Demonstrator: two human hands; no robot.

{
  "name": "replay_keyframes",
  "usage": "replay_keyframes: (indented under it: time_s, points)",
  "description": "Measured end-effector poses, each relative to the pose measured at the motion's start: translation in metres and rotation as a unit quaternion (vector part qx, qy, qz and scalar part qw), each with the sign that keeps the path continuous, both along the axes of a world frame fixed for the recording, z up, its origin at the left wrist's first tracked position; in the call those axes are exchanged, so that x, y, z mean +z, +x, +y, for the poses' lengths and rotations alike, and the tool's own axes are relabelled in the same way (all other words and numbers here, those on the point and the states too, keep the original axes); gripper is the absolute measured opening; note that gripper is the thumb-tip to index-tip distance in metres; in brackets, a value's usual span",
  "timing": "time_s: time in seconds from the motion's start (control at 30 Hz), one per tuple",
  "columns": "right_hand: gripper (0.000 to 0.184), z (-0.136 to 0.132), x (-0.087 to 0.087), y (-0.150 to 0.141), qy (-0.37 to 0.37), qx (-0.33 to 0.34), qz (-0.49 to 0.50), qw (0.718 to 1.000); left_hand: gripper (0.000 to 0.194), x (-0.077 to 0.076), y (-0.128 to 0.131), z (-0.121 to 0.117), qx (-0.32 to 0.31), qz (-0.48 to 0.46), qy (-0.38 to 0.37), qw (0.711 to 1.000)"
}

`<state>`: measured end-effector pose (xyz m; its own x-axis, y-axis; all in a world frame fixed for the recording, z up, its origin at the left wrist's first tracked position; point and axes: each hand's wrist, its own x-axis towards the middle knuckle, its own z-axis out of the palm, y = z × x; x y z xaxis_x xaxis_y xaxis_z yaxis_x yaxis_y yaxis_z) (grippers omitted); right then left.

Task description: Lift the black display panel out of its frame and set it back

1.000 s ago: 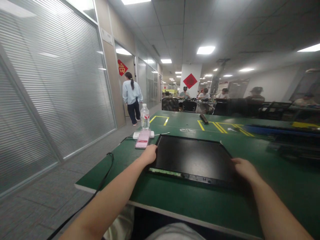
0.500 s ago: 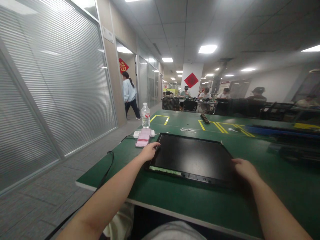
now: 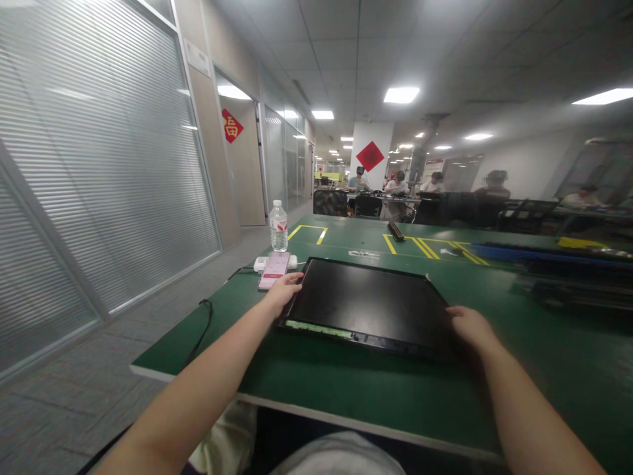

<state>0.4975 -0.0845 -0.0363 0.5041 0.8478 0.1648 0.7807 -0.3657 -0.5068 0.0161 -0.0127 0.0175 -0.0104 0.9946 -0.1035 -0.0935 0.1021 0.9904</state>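
Note:
A flat black screen panel (image 3: 368,302) lies on the green table (image 3: 346,389), with a green circuit strip (image 3: 316,328) along its near edge. My left hand (image 3: 281,290) rests at the panel's left edge, fingers stretched out toward the pink phone (image 3: 273,269). My right hand (image 3: 467,326) lies on the panel's near right corner, fingers curled over the edge.
A water bottle (image 3: 278,226) and a white power strip (image 3: 262,262) stand behind the phone. A black cable (image 3: 200,330) hangs off the table's left edge. Yellow tape lines (image 3: 420,247), a dark bar and blue trays (image 3: 519,254) lie farther back. Several people sit at distant desks.
My left hand slid forward along the panel's left edge and its fingers stretched out. The person walking at the left has gone out of view. My head turned slightly.

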Motion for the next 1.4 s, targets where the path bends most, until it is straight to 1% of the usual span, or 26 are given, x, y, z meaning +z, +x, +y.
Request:
replay_keyframes:
  time_s: [0.13,0.2,0.27,0.33,0.43,0.6,0.73,0.9,1.03,1.3,1.4]
  points:
    - [0.050,-0.002,0.003,-0.001,-0.032,-0.006,0.020,0.999,0.062,0.002,0.001,-0.003,-0.022,-0.002,-0.072,0.997]
    - [0.051,-0.002,0.005,-0.002,-0.041,-0.007,0.022,0.999,0.072,0.003,0.002,-0.004,-0.036,-0.013,-0.092,0.995]
    - [0.051,-0.003,0.006,-0.002,-0.049,-0.012,0.021,0.999,0.076,0.004,0.002,-0.005,-0.046,-0.027,-0.101,0.993]
    - [0.051,-0.003,0.006,-0.003,-0.050,-0.015,0.024,0.998,0.073,0.003,0.002,-0.004,-0.063,-0.038,-0.103,0.992]
    - [0.049,-0.004,0.007,-0.003,-0.045,-0.015,0.030,0.998,0.064,0.000,0.000,-0.003,-0.093,-0.042,-0.094,0.990]
    - [0.049,-0.004,0.007,-0.004,-0.039,-0.009,0.029,0.999,0.056,-0.005,-0.003,-0.002,-0.096,-0.021,-0.057,0.994]
    - [0.047,-0.004,0.006,-0.003,-0.036,-0.010,0.022,0.999,0.051,-0.006,-0.003,-0.002,-0.112,-0.027,-0.029,0.993]
    - [0.043,-0.004,0.006,-0.003,-0.030,-0.008,0.026,0.999,0.044,-0.006,-0.002,-0.001,-0.115,-0.046,-0.013,0.992]
    - [0.047,-0.005,0.008,-0.005,-0.042,-0.012,0.028,0.999,0.041,-0.007,-0.003,0.001,-0.107,-0.050,-0.004,0.993]
    - [0.045,-0.006,0.010,-0.008,-0.043,-0.011,0.036,0.998,0.042,-0.009,-0.002,0.002,-0.101,-0.068,0.000,0.993]
    - [0.041,-0.006,0.010,-0.008,-0.035,-0.006,0.040,0.999,0.044,-0.009,-0.003,0.003,-0.095,-0.066,0.007,0.993]
